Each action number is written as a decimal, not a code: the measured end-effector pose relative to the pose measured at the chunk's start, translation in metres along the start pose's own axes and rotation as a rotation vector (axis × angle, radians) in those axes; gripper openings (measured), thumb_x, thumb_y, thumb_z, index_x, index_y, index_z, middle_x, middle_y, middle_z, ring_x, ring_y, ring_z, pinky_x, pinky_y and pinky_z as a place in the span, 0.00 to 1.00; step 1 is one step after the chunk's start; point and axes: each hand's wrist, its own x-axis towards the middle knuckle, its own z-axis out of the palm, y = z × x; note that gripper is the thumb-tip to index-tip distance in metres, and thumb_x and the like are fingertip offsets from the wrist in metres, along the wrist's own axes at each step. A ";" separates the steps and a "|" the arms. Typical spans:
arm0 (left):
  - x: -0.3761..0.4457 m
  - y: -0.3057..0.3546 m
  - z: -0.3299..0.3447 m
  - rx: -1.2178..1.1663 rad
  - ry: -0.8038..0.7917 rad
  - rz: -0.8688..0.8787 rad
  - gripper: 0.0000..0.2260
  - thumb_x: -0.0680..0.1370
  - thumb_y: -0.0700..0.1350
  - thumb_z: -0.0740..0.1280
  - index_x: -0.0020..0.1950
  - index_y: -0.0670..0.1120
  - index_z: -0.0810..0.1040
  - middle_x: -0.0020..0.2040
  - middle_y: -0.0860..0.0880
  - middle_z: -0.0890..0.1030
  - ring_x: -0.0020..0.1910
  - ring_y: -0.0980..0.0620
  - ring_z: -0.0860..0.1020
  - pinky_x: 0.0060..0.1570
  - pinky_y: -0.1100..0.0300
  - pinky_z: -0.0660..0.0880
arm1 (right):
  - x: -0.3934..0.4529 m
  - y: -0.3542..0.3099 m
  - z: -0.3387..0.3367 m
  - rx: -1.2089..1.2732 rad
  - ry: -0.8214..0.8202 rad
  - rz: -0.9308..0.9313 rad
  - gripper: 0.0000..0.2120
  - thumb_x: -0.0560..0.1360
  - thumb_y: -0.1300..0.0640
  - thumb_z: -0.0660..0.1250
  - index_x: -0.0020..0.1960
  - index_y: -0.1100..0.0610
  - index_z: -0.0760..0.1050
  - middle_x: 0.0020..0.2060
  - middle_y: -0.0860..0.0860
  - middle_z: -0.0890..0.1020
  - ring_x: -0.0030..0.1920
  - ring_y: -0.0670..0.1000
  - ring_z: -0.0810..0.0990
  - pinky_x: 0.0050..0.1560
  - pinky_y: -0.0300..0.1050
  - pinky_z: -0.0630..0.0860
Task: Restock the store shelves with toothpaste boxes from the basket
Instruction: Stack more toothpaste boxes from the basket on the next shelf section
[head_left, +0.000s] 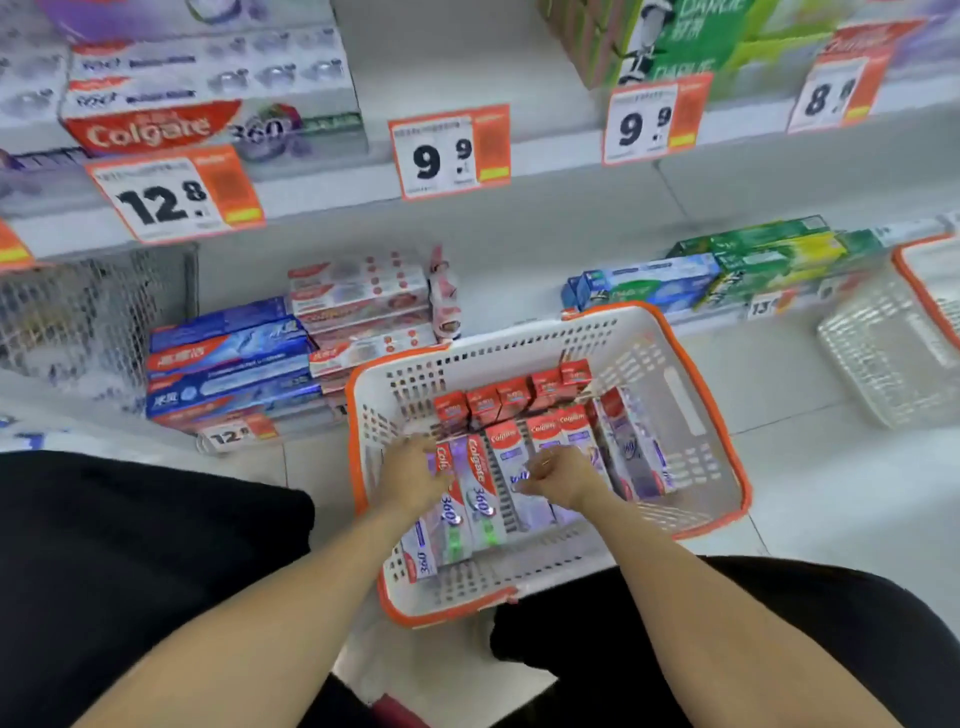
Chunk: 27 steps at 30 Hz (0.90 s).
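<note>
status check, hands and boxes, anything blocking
Left hand grip on a Colgate box in the basket. Right hand curled over the boxes, grip unclear. Nothing blocking.

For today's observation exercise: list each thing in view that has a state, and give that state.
Basket: on floor, partly filled.
Toothpaste boxes: lying in basket.
Left hand: touching a box.
Right hand: fingers curled over boxes.
Upper shelf: gap above middle 9.9 tag.

Glossy printed-card toothpaste boxes (480, 488) lie under both hands in a perforated white plastic basket (691, 415) with an orange rim; beyond, wire mesh (88, 306) and smooth floor tiles (810, 483).
</note>
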 end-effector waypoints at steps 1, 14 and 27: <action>-0.001 -0.003 0.000 0.024 0.067 -0.028 0.17 0.75 0.44 0.73 0.62 0.43 0.77 0.62 0.40 0.74 0.63 0.41 0.73 0.61 0.54 0.71 | 0.002 -0.007 0.005 0.049 -0.051 0.005 0.10 0.73 0.61 0.76 0.41 0.57 0.75 0.34 0.45 0.76 0.38 0.40 0.74 0.51 0.34 0.72; 0.023 -0.014 -0.023 -0.093 -0.019 -0.120 0.26 0.77 0.28 0.62 0.74 0.41 0.70 0.74 0.42 0.70 0.74 0.43 0.68 0.69 0.57 0.68 | 0.009 -0.031 0.136 0.263 -0.225 0.019 0.28 0.67 0.56 0.82 0.62 0.60 0.74 0.49 0.50 0.82 0.46 0.46 0.81 0.42 0.28 0.78; 0.026 -0.019 -0.010 -0.329 0.011 -0.212 0.27 0.76 0.30 0.68 0.74 0.42 0.70 0.68 0.44 0.74 0.69 0.44 0.73 0.66 0.55 0.73 | 0.018 -0.030 0.094 0.354 -0.376 0.145 0.38 0.64 0.50 0.83 0.69 0.51 0.70 0.61 0.51 0.79 0.59 0.55 0.81 0.50 0.52 0.82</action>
